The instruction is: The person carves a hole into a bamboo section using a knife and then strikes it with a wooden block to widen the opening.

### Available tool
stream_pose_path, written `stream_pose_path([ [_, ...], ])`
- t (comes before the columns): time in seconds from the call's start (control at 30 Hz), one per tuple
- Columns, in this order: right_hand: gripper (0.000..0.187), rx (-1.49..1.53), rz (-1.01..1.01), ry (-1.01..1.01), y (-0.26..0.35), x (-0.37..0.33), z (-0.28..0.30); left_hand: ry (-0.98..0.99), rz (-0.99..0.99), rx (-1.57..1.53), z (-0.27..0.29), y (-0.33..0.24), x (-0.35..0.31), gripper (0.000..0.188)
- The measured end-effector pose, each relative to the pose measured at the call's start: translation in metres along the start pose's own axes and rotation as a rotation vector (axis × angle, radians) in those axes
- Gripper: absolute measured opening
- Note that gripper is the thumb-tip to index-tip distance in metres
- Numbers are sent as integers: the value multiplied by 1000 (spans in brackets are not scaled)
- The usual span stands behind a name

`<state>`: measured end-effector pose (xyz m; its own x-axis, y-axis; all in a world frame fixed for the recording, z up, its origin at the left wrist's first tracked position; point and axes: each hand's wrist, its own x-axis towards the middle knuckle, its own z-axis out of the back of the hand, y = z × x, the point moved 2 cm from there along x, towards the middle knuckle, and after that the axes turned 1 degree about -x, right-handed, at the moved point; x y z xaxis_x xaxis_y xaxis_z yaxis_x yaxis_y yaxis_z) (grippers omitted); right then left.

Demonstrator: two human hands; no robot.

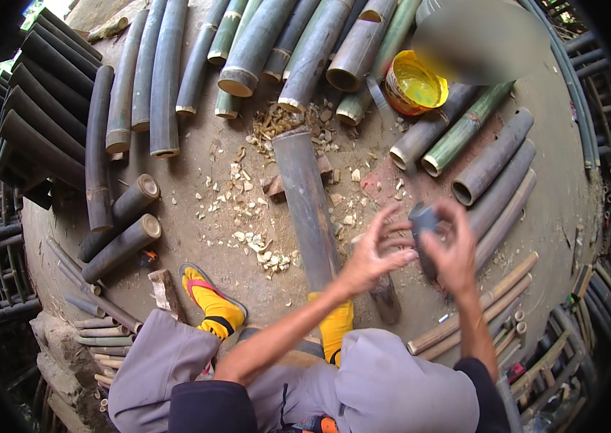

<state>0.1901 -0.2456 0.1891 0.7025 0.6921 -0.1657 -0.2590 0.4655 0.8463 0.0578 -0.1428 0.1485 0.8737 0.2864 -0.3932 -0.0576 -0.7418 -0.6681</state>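
Observation:
My left hand (376, 254) is open, its fingers spread and slightly curled, just left of a short, dark, cylinder-shaped thing (423, 218). The fingers and thumb of my right hand (454, 245) curl around that thing from the right; blur hides its exact kind. A long grey-green bamboo pole section (304, 202) lies in front of me, its far end raised near a wood block (274, 187) and its near end by my foot in a yellow sock (336, 326). Below my hands, a dark rounded piece (386, 302) rests on the ground.
Thick bamboo sections (305, 54) lie in a row at the far side, with more (493, 155) at right. Pale chips (258, 242) litter the dirt. A yellow-red bucket (414, 83) stands far right, a blade-like strip (377, 94) beside it. Thin poles (475, 307) lie near right.

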Motion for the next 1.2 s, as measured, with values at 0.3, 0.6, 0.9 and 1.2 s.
stream_pose_path([
  [0.3, 78, -490, -373, 87, -154, -168, -85, -531, -265, 271, 117, 2, -33, 26],
  [0.6, 86, -7, -514, 292, -94, -117, -55, -256, -73, 1468, 240, -130, -72, 36],
  [0.9, 93, 671, -163, 158, 1, 2, -69, -185, 87, 1735, 242, -161, -60, 45],
  [1.2, 93, 714, -286, 197, -8, 6, -84, -63, 188, 1770, 241, -147, -55, 43],
])
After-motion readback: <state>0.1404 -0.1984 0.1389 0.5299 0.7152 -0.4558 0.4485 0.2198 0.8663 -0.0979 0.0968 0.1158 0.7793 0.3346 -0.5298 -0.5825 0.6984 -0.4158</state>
